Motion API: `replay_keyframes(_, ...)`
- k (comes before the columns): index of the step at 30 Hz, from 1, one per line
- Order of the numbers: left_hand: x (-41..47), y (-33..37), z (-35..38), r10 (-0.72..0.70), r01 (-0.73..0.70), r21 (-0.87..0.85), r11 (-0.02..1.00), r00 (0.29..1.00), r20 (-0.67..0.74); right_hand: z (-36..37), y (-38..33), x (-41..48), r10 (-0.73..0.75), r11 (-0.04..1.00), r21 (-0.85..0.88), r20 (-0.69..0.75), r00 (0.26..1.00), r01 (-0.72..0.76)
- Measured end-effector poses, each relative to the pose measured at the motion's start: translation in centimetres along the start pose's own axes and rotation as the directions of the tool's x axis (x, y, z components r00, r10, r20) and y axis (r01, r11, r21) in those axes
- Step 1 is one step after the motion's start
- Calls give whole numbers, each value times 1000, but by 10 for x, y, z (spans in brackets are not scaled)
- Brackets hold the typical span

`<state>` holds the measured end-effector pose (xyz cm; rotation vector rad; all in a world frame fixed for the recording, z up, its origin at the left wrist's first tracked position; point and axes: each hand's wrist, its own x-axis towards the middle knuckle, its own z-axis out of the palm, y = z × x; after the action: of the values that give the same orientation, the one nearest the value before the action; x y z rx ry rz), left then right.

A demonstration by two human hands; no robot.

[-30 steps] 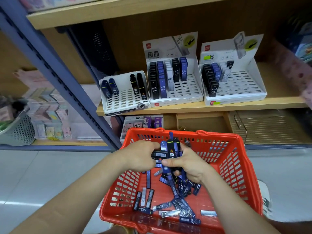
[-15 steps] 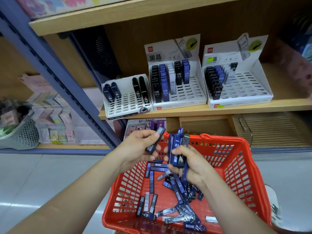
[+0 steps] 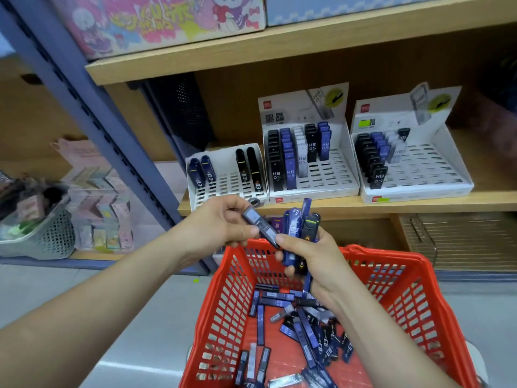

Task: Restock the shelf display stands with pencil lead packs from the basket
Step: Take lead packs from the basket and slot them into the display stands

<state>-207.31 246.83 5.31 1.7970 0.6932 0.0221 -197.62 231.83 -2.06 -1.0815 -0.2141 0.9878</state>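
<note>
Packs (image 3: 292, 233), slim blue and black, fill right hand (image 3: 317, 264); left hand (image 3: 221, 228) pinches one.

A single dark lead pack (image 3: 260, 226) is pinched in the left hand (image 3: 221, 225) while a bundle of blue and black packs (image 3: 298, 233) is gripped upright in the right hand (image 3: 316, 261), above a red basket (image 3: 405, 303) in which loose packs (image 3: 307, 343) are scattered; three partly filled white display stands (image 3: 316, 193) are seen on the wooden shelf (image 3: 447, 201) behind
</note>
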Motion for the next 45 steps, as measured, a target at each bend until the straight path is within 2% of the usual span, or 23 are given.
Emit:
replay_keyframes(3,4,5,-10,2,-25,-266,964,996,-88,8,-4,6,-45,999,-11,-8,999,45)
replay_keyframes(5,5,9,-14,-7,-24,-355,935,996,-87,13,-7,10,-74,997,-35,9,997,75)
replay_keyframes(10,8,16,-23,4,-44,-221,974,984,-176,23,-19,22,-109,973,-199,53,993,118)
replay_keyframes(12,10,19,-28,-6,-44,-227,973,977,-214,28,-27,28,-122,949,-281,93,988,144)
replay_keyframes(15,13,25,-30,-33,-16,-233,972,978,-205,30,-37,39,-161,906,-373,130,978,199)
replay_keyframes(18,17,33,-26,-29,-8,-165,986,975,-219,25,-38,48,-211,864,-435,141,967,252)
replay_keyframes(20,20,38,-26,-13,-15,-121,993,973,-229,20,-38,49,-224,889,-384,113,968,250)
replay_keyframes(23,21,42,-30,43,-56,-43,998,966,-254,10,-42,49,-200,967,-157,24,980,201)
replay_keyframes(25,23,45,-28,82,-94,-36,995,963,-256,1,-47,48,-188,981,-59,-26,982,186)
replay_keyframes(33,65,84,20,220,-235,-20,972,934,-281,-29,-73,45,-202,977,58,-70,977,206)
replay_keyframes(36,88,106,45,302,-300,54,952,905,-300,-48,-90,41,-225,969,82,-115,968,235)
replay_keyframes(38,104,122,61,314,-320,34,947,894,-319,-62,-105,37,-253,956,106,-166,953,272)
replay_keyframes(41,132,145,91,285,-309,-41,950,915,-287,-89,-125,31,-293,914,190,-298,909,357)
replay_keyframes(45,175,164,135,342,-337,72,939,892,-295,-124,-134,27,-276,839,295,-493,825,457)
